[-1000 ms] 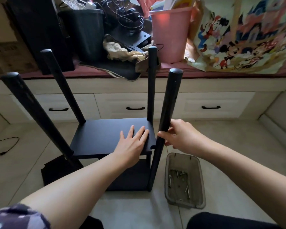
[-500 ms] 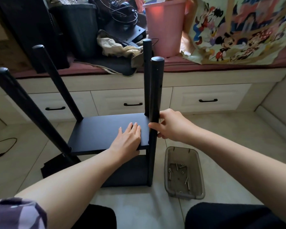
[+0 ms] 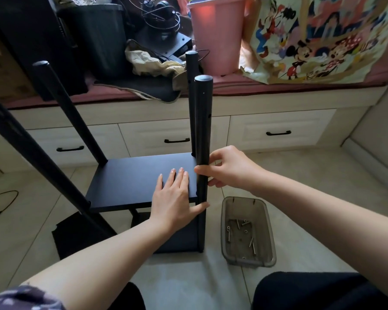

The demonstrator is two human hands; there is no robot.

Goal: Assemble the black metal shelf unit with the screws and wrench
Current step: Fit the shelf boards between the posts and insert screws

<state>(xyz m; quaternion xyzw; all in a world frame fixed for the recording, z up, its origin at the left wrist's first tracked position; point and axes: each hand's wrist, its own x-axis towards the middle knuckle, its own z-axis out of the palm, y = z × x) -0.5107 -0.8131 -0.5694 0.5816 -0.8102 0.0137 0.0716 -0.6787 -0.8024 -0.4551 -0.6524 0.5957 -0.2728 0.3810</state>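
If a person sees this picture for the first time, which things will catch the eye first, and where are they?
In the middle, the right hand grips the near black post of the shelf unit, while the left hand lies flat on the black shelf board. To the right on the floor, a grey plastic tray holds loose screws. Behind, a pink bucket stands on the window bench.

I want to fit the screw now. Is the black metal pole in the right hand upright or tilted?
Upright, as far as this wide view shows: the black metal pole runs straight up beside the black shelf board, gripped by the right hand.
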